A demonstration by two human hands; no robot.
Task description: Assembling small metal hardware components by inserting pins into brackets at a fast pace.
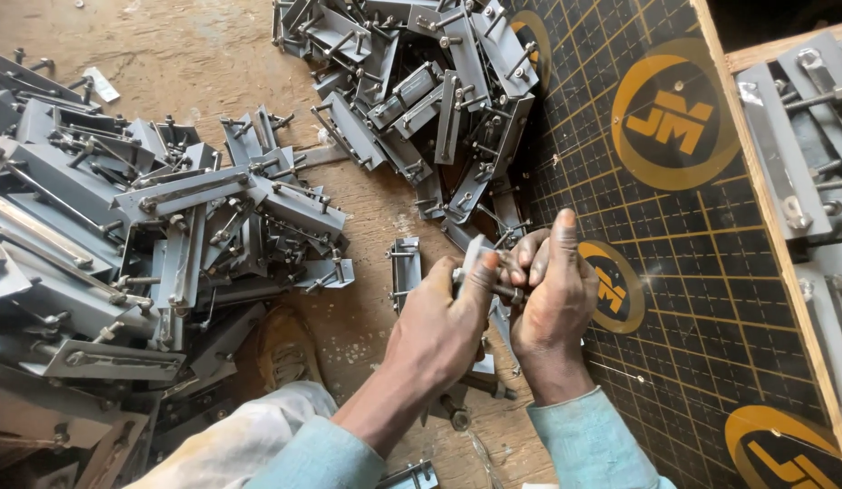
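My left hand (439, 317) and my right hand (552, 294) meet over the dirt floor, both closed around one grey metal bracket (473, 255) with a bolt through it. The left thumb presses along the bracket's flat side. The right fingers pinch the bolt end where it sticks out. Part of the bracket is hidden under both hands. Another small grey bracket (405, 270) lies on the ground just left of my left hand.
A big heap of grey bolted brackets (140, 244) fills the left side. A second heap (421, 81) lies at the top. A black gridded board with round yellow marks (702, 272) sits to the right, with a wooden edge (765, 208) and more metal parts beyond. My shoe (285, 349) is below.
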